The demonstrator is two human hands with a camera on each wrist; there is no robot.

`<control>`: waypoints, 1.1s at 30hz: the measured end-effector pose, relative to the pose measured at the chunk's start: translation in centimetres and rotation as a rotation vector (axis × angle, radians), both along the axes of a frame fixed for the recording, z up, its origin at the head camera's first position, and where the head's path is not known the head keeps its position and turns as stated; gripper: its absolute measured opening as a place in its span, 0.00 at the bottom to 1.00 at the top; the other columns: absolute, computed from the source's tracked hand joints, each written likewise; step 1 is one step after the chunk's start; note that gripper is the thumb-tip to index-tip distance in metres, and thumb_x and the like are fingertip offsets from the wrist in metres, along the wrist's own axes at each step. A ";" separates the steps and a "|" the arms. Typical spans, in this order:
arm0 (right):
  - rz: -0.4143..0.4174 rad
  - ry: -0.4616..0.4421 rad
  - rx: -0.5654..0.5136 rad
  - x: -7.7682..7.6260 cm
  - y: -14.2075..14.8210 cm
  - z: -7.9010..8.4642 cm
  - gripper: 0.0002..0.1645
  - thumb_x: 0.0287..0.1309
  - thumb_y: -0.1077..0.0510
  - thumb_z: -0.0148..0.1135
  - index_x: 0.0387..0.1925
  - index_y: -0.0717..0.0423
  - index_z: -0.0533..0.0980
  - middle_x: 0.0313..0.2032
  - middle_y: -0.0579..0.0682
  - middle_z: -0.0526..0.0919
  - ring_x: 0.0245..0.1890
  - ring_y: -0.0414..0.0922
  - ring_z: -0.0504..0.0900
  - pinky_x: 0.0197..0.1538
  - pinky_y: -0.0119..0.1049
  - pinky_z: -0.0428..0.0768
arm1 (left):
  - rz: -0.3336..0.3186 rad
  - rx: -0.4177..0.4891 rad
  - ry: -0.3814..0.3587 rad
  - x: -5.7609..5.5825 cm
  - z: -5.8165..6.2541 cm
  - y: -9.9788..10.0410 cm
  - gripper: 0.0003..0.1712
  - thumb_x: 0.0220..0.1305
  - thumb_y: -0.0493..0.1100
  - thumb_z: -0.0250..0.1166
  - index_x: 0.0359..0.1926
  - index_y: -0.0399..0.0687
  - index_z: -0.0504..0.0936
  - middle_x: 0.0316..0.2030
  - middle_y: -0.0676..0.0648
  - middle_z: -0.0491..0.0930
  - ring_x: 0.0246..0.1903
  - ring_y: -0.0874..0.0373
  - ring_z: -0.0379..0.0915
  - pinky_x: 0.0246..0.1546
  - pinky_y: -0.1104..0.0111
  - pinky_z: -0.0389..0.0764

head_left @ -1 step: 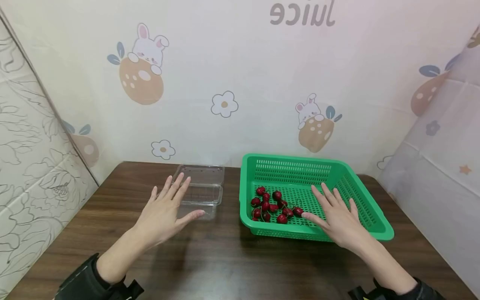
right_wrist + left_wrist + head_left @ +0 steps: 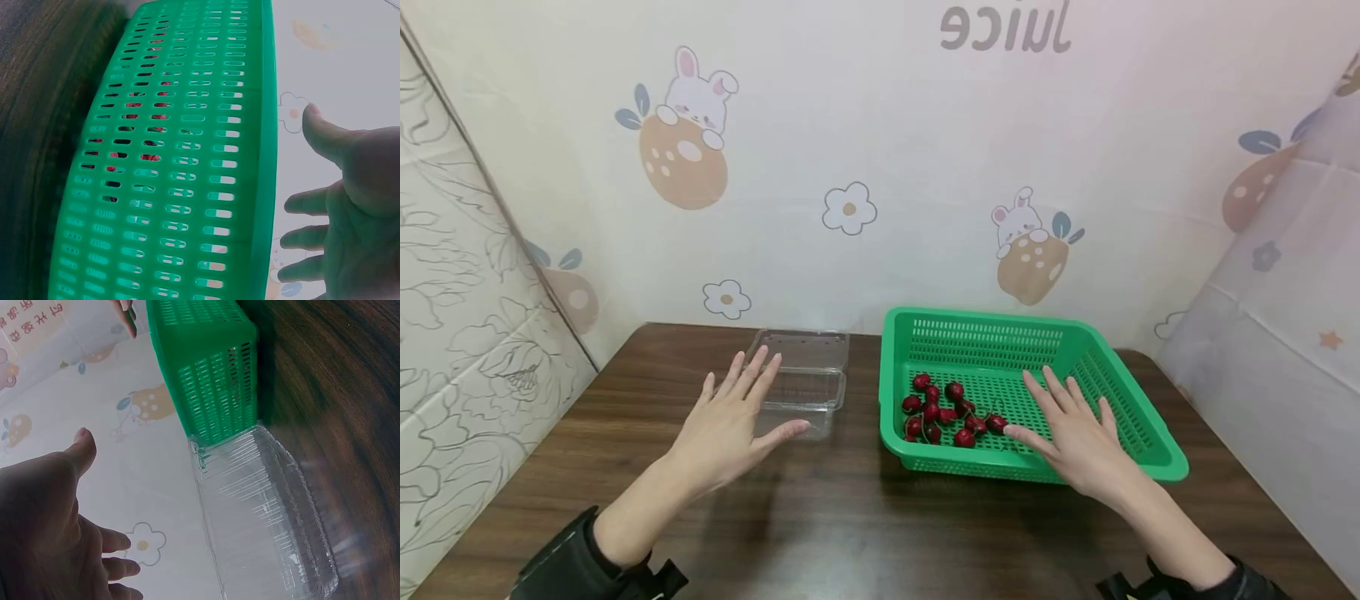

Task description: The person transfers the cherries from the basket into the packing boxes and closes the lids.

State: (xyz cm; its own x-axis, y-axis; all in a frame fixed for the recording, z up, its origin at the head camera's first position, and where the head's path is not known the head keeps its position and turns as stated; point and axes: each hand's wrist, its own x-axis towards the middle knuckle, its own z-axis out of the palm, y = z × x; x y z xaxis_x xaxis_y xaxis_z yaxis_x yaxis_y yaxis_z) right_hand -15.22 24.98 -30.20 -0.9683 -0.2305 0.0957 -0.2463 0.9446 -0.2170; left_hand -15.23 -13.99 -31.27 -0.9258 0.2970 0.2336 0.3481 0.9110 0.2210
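Note:
In the head view my left hand [image 2: 722, 429] is held with its fingers spread, overlapping the left part of a clear plastic clamshell box [image 2: 805, 387] whose lid stands open. It holds nothing. My right hand [image 2: 1078, 437], also with spread fingers and holding nothing, overlaps the front right of a green slotted basket [image 2: 985, 467]. Several dark red cherries [image 2: 964, 437], some with stems, lie in the basket's left half. The left wrist view shows the clear box [image 2: 250, 519] beside the basket's end wall [image 2: 219, 394]. Through the basket's slots [image 2: 169, 187], the right wrist view shows bits of red.
Both containers stand on a dark wooden table [image 2: 835, 533]. Behind it hangs a pale cloth [image 2: 910, 150] printed with rabbits, fruit and flowers. Another patterned sheet [image 2: 467, 333] closes off the left side, and a pale cloth [image 2: 1285, 350] the right.

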 end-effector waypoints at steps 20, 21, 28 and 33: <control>0.013 0.023 -0.041 0.3 -0.4 -0.6 0.50 0.51 0.32 0.49 0.65 0.60 0.51 0.63 0.66 0.49 0.61 0.65 0.46 0.52 0.67 0.39 | 0.135 0.098 0.045 -1.4 -0.4 -1.0 0.39 0.60 0.61 0.49 0.56 0.29 0.65 0.56 0.30 0.61 0.54 0.36 0.58 0.48 0.47 0.62; 0.015 0.028 -0.047 0.4 -0.5 -0.6 0.50 0.50 0.32 0.50 0.65 0.60 0.52 0.63 0.66 0.49 0.61 0.65 0.47 0.52 0.67 0.39 | 0.157 0.104 0.047 -1.6 -0.4 -1.2 0.38 0.60 0.60 0.50 0.55 0.28 0.66 0.54 0.29 0.62 0.53 0.36 0.59 0.46 0.47 0.65; 0.032 0.061 -0.078 1.0 -1.2 -1.0 0.48 0.50 0.33 0.51 0.63 0.60 0.56 0.62 0.65 0.53 0.59 0.63 0.53 0.52 0.66 0.42 | 0.254 0.147 -0.015 -3.0 -1.0 -3.1 0.36 0.61 0.56 0.52 0.51 0.24 0.68 0.48 0.28 0.65 0.49 0.35 0.62 0.40 0.47 0.68; 0.038 0.078 -0.099 1.3 -1.7 -1.3 0.46 0.49 0.34 0.52 0.62 0.60 0.59 0.62 0.64 0.55 0.58 0.63 0.56 0.52 0.65 0.45 | 0.261 0.182 -0.053 -4.1 -1.7 -4.3 0.34 0.62 0.53 0.52 0.50 0.20 0.67 0.46 0.25 0.67 0.47 0.33 0.64 0.41 0.47 0.68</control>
State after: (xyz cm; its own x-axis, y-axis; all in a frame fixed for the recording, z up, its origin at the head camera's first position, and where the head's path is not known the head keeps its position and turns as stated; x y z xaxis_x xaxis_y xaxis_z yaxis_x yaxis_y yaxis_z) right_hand -13.90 23.30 -31.51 -0.9479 -0.2523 0.1944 -0.3010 0.9091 -0.2878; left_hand -19.30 -18.27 -32.98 -0.9776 0.0062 0.2102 0.0918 0.9120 0.3999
